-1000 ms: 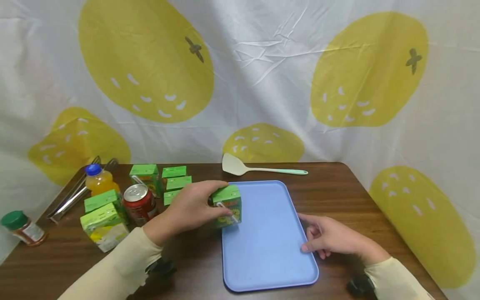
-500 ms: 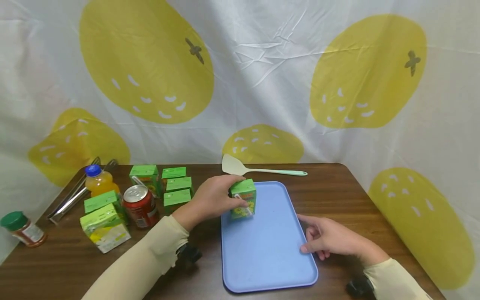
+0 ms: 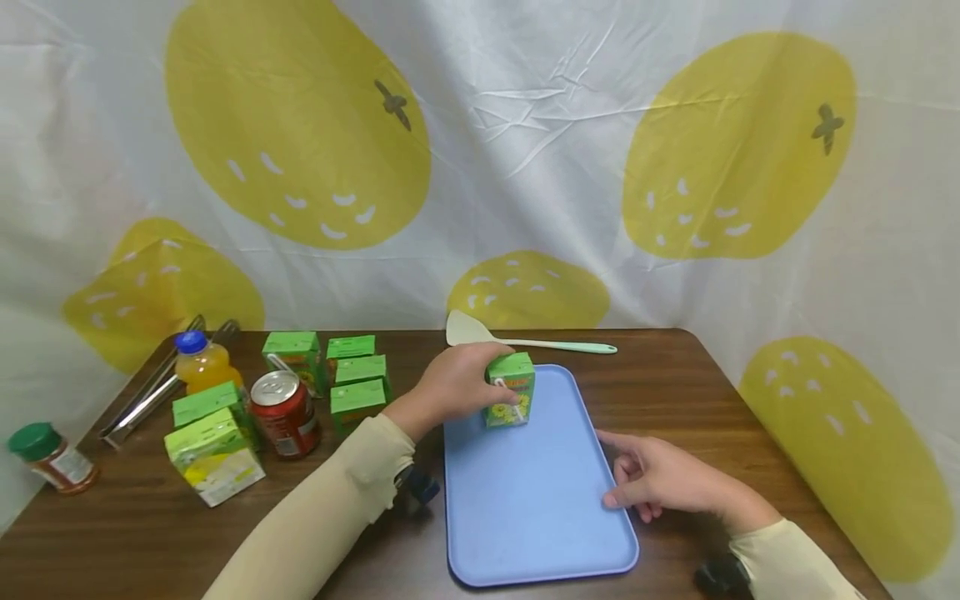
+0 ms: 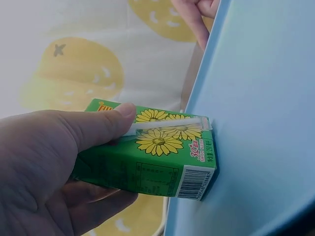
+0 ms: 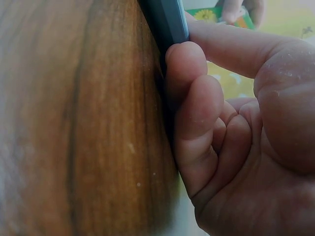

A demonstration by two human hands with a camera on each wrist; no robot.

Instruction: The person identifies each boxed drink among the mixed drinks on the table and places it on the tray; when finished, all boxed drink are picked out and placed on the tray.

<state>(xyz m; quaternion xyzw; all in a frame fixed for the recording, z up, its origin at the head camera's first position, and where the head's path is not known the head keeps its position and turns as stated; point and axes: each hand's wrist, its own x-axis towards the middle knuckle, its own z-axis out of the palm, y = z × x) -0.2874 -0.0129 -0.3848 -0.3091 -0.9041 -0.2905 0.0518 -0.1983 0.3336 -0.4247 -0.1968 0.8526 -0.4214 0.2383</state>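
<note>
In the head view my left hand grips a green drink carton upright over the far left part of a blue tray. The left wrist view shows the thumb across the carton's front, which has yellow flowers and a white straw. Its barcoded bottom end meets the tray surface. At the tray's right rim, my right hand pinches the edge, thumb on top. Up close in the right wrist view, curled fingertips sit against the tray's edge, just off the wooden table.
Several green cartons and a red soda can stand to the left. A yellow-green carton, an orange juice bottle, tongs and a green-capped jar lie farther left. A spatula lies behind the tray.
My left hand has carried the drink carton rightward and away from me, from the tray's left edge to over its far part. The right hand stays at the rim.
</note>
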